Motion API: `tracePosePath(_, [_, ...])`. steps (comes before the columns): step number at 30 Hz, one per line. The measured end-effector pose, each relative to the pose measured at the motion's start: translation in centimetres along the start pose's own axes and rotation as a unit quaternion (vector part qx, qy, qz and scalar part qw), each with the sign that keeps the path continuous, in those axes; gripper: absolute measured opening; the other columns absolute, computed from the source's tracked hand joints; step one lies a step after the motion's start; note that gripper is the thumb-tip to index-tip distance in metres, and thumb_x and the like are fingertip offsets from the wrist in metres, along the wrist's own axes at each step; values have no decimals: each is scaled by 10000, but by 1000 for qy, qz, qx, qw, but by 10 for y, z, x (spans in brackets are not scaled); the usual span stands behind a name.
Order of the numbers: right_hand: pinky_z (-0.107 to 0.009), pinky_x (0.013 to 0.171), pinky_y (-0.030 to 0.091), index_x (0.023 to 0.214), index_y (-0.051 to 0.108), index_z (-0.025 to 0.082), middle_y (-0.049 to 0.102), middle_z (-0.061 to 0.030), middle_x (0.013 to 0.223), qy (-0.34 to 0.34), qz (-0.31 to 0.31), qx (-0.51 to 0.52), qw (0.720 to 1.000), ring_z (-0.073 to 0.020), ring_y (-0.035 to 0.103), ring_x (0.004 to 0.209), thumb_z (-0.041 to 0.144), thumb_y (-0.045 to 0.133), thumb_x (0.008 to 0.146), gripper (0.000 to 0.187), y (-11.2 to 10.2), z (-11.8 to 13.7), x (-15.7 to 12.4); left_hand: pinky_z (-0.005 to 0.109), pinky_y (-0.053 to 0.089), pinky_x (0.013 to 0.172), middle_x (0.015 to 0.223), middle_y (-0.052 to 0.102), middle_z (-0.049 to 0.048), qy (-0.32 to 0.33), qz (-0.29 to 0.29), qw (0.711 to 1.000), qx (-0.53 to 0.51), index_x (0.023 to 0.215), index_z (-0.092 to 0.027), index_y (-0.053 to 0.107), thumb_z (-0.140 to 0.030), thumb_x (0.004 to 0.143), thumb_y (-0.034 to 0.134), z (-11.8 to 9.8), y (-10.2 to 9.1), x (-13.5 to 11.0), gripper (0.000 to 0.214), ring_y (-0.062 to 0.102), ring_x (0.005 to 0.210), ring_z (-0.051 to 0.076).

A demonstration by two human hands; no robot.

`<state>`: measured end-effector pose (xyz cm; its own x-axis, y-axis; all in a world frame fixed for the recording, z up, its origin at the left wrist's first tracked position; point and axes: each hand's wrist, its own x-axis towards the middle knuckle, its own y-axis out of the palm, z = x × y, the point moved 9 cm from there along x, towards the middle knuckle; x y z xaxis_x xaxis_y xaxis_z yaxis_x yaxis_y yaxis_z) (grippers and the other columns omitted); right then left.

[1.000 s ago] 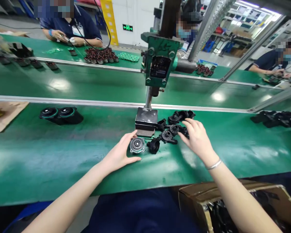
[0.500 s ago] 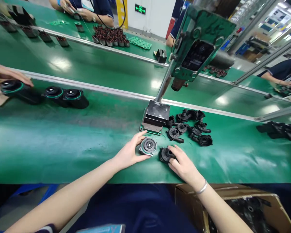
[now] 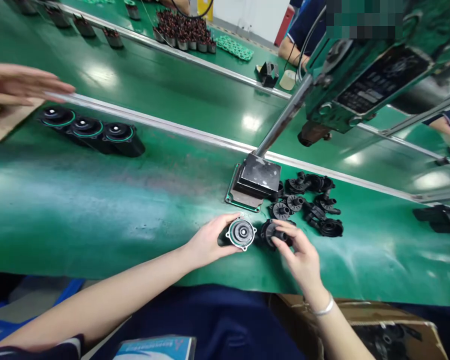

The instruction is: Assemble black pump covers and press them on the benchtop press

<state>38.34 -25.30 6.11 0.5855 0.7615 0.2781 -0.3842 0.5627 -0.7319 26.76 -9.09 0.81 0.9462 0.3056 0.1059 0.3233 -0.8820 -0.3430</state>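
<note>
My left hand [image 3: 209, 242] is closed around a round black part with a grey flange and a green ring [image 3: 241, 233], tilted up off the green bench. My right hand [image 3: 300, 255] pinches a black plastic housing [image 3: 272, 232] right beside it, the two parts almost touching. Behind them lies a cluster of several loose black housings [image 3: 311, 202]. The black base block [image 3: 255, 182] of a green press [image 3: 360, 75] stands just behind my hands.
Three assembled black parts with green rings [image 3: 88, 130] sit in a row at the left, near another person's hand [image 3: 22, 85]. An open cardboard box [image 3: 378, 325] of black parts is at my lower right. Metal rails border the conveyor belt; copper-wound parts lie beyond.
My left hand has lifted and tilted the flanged part. My right hand picked up the black housing and brought it beside that part. The person at left added a third part to the row.
</note>
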Motion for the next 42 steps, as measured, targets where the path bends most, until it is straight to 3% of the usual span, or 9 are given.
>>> tracePosePath(3, [-122,976,545,1007,589,152,625,-30,1166,-13,10,3,1000,-25,628,1105,226,634,807,218,-8,27,21,462,464,1098,1352,584,120,10,-4,1000,-10,1321,-213,456,-355,729,801,-2,-1,0,700,579,1250,280])
tracePosePath(7, [-89,970,535,997,601,165,645,7,1108,-102,25,-49,993,3,629,1061,225,674,775,241,8,73,37,440,490,1068,1329,599,116,41,-8,999,3,1324,-211,438,-358,747,788,-4,-1,0,691,588,1236,267])
tracePosePath(10, [-92,957,543,991,601,153,645,-1,1095,-140,32,-75,987,-2,624,1066,233,672,778,238,21,88,39,444,498,1056,1321,599,125,62,-8,998,7,1328,-207,424,-357,763,772,-5,-1,-1,680,589,1232,271])
tracePosePath(23, [-122,953,562,1025,593,157,625,-16,1142,-159,79,-94,980,-23,615,1091,243,665,785,265,28,89,41,447,499,1056,1330,592,131,55,6,998,-9,1355,-217,413,-353,791,746,-5,0,0,669,588,1230,281])
tracePosePath(42, [-120,963,559,1023,579,154,620,-25,1136,-156,75,-90,981,-21,608,1098,247,649,799,252,28,86,39,458,506,1048,1326,584,135,68,5,998,3,1377,-228,376,-343,798,740,-7,0,0,694,590,1226,282])
